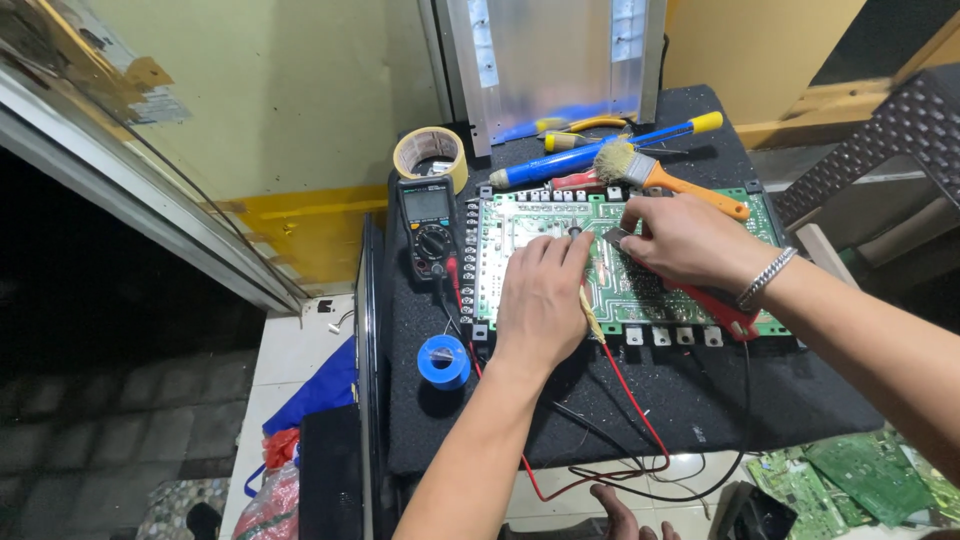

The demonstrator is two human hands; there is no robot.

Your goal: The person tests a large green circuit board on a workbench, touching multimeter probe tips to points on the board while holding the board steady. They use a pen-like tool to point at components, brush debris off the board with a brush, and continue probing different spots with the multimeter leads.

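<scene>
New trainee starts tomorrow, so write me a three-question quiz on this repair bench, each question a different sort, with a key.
1. True or false: the multimeter lies to the right of the green circuit board.
2. Which hand holds the red-handled tool? A) left hand B) right hand C) neither
3. Fill in: the blue spool sits on the black mat just below the ____.

Key
1. False: it lies to the board's left.
2. B: the handle juts out beneath the right hand, near the bracelet.
3. Multimeter.
</scene>
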